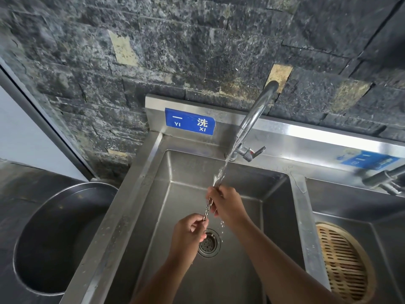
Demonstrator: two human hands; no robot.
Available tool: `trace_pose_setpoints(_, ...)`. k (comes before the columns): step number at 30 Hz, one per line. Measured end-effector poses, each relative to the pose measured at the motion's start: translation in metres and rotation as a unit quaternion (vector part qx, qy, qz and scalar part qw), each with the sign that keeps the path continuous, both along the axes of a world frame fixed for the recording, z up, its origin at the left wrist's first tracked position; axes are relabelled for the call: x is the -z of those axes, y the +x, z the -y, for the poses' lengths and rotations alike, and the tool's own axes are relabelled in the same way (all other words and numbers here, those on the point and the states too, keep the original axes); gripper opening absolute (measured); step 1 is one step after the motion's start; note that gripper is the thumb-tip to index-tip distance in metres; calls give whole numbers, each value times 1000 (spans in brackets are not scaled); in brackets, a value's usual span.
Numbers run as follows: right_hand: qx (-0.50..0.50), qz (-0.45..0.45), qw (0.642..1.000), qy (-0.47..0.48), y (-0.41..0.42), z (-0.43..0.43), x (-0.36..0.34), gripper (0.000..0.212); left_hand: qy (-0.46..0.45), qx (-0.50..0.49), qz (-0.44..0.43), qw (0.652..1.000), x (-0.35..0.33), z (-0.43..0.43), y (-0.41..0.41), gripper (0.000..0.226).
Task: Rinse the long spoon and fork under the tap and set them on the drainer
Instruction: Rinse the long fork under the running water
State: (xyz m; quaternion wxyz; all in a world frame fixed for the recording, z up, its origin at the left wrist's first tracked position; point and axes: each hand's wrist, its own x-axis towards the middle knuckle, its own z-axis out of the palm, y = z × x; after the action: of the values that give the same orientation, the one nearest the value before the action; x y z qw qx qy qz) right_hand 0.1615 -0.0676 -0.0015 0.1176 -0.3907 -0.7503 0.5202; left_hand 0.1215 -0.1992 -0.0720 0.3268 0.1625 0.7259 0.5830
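Left hand (190, 231) pinches the near end, right hand (228, 205) wraps the middle of the long utensils (209, 207) under the tap (252, 119); they look stiff, light, slippery: grip handles firmly.

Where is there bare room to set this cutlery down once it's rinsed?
Bare steel: the ledge behind the basin beside the tap, and the basin floor near the drain. The right basin is crowded by a bamboo steamer tray. Both hands, left hand and right hand, grip the cutlery.
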Motion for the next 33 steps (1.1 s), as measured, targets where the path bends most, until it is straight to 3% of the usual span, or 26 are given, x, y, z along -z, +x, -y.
trace_pose_setpoints(21,-22,-30,999,-10,-12,-10,-5,32,1,-15,-2,1000,-23,-6,-3,7)
trace_pose_setpoints(29,-30,-5,999,17,-2,-16,-6,26,38,34,124,991,-35,-15,-5,11)
trace_pose_setpoints(33,-20,14,999,38,5,-16,-8,29,48,69,147,986,-45,-20,-10,13)
